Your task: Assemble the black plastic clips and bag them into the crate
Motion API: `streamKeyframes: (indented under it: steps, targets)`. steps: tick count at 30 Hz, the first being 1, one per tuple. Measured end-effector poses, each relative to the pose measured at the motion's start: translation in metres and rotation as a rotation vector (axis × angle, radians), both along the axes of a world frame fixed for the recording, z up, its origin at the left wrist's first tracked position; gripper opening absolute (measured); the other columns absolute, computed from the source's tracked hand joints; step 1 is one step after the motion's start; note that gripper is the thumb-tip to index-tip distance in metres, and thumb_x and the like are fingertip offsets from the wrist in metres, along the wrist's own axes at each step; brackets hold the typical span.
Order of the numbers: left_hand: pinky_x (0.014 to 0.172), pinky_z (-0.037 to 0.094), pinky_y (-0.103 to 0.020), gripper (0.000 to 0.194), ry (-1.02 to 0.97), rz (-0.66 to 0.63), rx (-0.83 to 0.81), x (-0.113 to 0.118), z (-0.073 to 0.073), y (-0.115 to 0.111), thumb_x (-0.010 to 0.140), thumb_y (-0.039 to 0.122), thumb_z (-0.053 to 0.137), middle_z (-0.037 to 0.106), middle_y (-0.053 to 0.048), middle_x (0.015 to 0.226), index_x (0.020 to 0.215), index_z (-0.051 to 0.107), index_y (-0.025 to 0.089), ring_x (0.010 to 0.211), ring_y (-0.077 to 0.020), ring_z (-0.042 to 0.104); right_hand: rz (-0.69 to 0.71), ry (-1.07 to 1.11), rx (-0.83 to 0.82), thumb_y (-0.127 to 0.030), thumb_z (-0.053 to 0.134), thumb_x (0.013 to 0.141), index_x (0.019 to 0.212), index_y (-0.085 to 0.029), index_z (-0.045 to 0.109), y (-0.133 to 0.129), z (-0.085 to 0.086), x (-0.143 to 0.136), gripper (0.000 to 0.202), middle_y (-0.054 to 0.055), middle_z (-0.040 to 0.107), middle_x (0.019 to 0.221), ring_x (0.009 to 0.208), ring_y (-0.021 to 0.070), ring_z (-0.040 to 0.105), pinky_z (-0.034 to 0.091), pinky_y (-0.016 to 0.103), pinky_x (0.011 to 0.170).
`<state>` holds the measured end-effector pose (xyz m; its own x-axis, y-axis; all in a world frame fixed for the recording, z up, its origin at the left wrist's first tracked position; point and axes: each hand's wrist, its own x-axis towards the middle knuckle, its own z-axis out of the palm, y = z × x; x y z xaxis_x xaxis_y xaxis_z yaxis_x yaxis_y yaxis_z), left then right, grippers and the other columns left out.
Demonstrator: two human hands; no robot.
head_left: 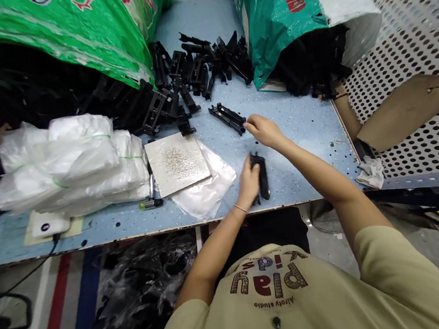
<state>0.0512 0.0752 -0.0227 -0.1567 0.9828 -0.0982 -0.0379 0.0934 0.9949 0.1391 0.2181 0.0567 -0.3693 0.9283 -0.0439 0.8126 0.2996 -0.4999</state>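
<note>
My left hand [249, 182] is closed around a black plastic part [262, 178] near the front edge of the blue speckled table [301, 176]. Farther back, my right hand [265, 129] has its fingers pressed together at the near right end of some black parts [227, 118] that lie side by side on the table. Left of my hands, a thin clear plastic sheet [221, 177] lies partly under a square silvery board [178, 163] with brown specks. My right fingertips hide the end of the parts they touch.
Bundled clear bags [63, 162] and a white device [49, 224] stand left. Loose black parts [195, 68] are heaped behind, between a green sack [67, 33] and a teal sack [277, 18]. A perforated metal rack [402, 56] borders the right side.
</note>
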Motion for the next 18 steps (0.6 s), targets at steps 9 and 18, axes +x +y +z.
streamKeyframes:
  steps: [9, 18]
  targets:
    - [0.115, 0.047, -0.045, 0.063, -0.032, 0.112, 0.006, -0.017, 0.006, 0.021, 0.102, 0.051, 0.049, 0.050, -0.022, 0.149, 0.154, 0.031, 0.020, 0.142, -0.0289, 0.052, -0.026, 0.000, -0.112, -0.035, 0.058, 0.096, 0.124, -0.008, 0.059, -0.004, -0.017, -0.036, 0.038, 0.022, 0.065, 0.124, 0.109, 0.0314, 0.064, 0.052, 0.043, 0.093]
    - [0.072, 0.059, -0.032, 0.075, 0.027, -0.010, 0.121, -0.056, 0.071, -0.016, 0.096, 0.065, 0.053, 0.067, -0.009, 0.109, 0.156, 0.028, 0.028, 0.081, -0.0175, 0.068, 0.201, 0.298, 0.107, -0.055, 0.031, 0.107, 0.102, -0.022, 0.060, -0.091, 0.025, 0.029, 0.044, 0.009, 0.066, 0.097, 0.092, 0.0233, 0.061, 0.048, 0.036, 0.083]
